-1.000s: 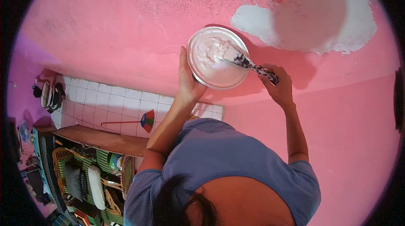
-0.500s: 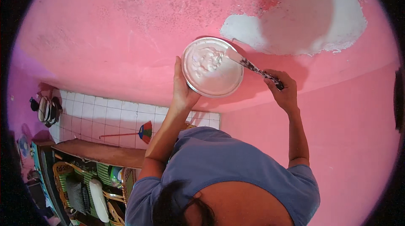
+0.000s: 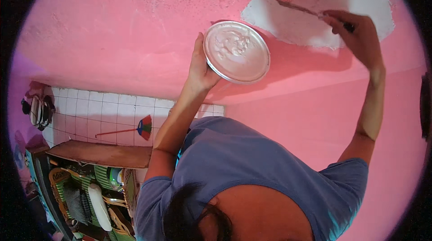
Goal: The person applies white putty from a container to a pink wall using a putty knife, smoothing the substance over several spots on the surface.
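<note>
The left hand (image 3: 201,67) holds up a round white dish (image 3: 243,73), thumb by its edge and the other fingers hidden. Lumpy pale paste (image 3: 236,43) sits in it. The right hand (image 3: 362,38) has its fingers wrapped around a scraper (image 3: 299,8), up at the white patch (image 3: 288,27) on the pink wall (image 3: 148,52).

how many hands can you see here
2: the left hand holds the round tray of pale paste; the right hand grips the putty knife near the white wall patch.
</note>
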Demonstrator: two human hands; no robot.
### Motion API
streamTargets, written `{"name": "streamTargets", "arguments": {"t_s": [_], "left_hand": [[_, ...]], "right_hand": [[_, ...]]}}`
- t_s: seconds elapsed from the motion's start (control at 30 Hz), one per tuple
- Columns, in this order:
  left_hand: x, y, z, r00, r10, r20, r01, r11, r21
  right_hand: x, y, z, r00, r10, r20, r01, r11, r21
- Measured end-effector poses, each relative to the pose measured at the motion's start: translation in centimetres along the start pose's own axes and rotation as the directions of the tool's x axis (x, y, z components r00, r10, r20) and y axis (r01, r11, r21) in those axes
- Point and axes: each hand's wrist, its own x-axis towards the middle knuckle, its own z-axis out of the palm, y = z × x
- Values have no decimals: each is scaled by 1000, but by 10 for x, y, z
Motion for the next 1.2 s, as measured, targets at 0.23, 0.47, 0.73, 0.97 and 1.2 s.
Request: {"name": "streamTargets", "arguments": {"t_s": [0.23,0.47,0.73,0.97,1.2], "left_hand": [[1,-1,-7,999,24,43,-22,999,-48],[-1,3,-9,997,43,59,-41,998,-38],[-3,2,-4,995,32,97,-24,997,-79],[-4,3,-1,998,39,49,-36,998,-55],[-2,0,0,999,34,37,-33,999,-41]], "right_hand": [[68,-25,-28,980,22,200,19,979,-202],[98,-72,-47,927,7,376,109,952,-287],[121,-81,-67,891,17,454,168,916,-363],[116,-70,-99,885,43,464,92,960,-263],[104,-87,-57,876,16,482,185,912,-367]]}}
